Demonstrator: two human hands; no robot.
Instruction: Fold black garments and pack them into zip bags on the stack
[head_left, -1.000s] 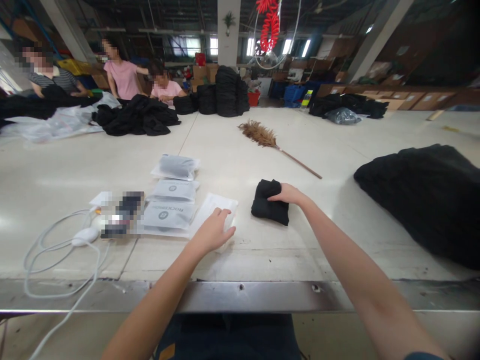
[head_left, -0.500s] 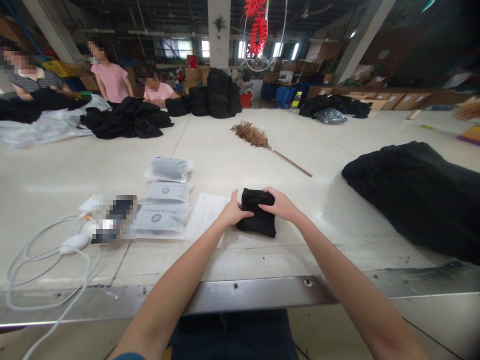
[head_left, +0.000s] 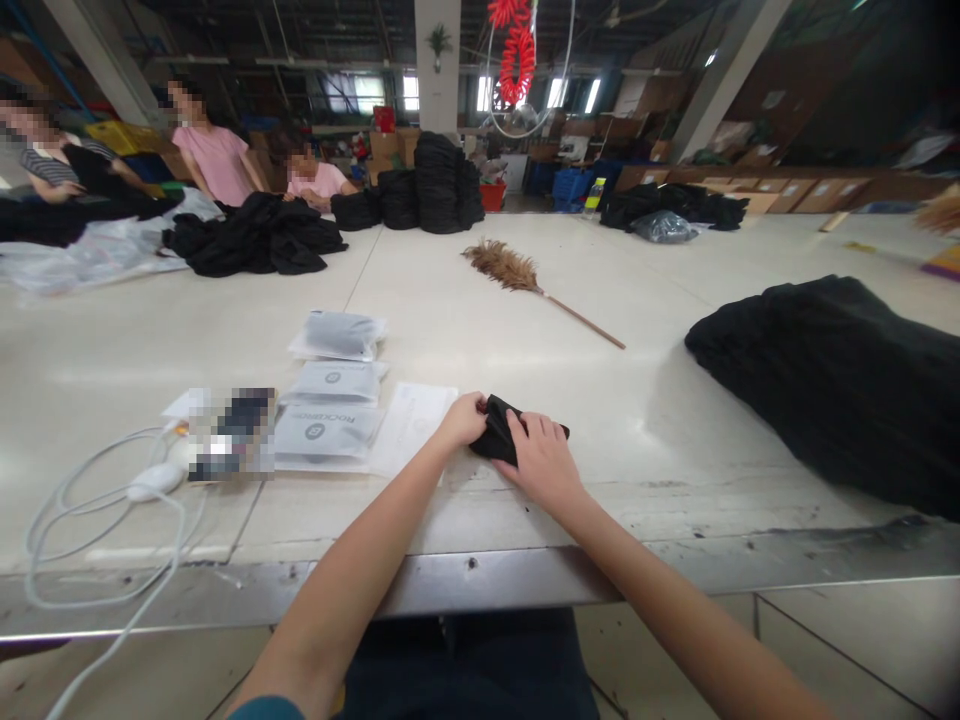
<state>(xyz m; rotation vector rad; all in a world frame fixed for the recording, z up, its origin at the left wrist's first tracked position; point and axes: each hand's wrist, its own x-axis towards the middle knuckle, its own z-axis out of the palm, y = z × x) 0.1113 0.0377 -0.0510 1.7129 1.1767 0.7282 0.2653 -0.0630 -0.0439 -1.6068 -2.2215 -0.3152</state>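
A folded black cloth (head_left: pixel 496 432), perhaps a garment, lies on the pale table near its front edge. My left hand (head_left: pixel 466 420) is closed on its left edge, thumb and fingers pinching the fabric. Across the right part of the cloth rests my right hand (head_left: pixel 546 458), fingers spread on top and thumb by the near side. Part of the cloth is hidden under that hand. Left of my left hand lies a flat white bag (head_left: pixel 415 425). Beyond it are three frosted packets with dark contents: a near one (head_left: pixel 326 435), a middle one (head_left: pixel 330 380) and a far one (head_left: pixel 339 333).
A large black fabric heap (head_left: pixel 832 385) covers the table's right side. A feather duster (head_left: pixel 510 268) lies ahead. At left are a blurred phone-like object (head_left: pixel 234 432) and a white cable (head_left: pixel 112 600). Several people sit or stand behind black piles (head_left: pixel 255 232) at the far left.
The black cloth has become shorter, its top folded down toward me. My right hand has moved from its top edge down onto it. My left hand has closed at its left edge.
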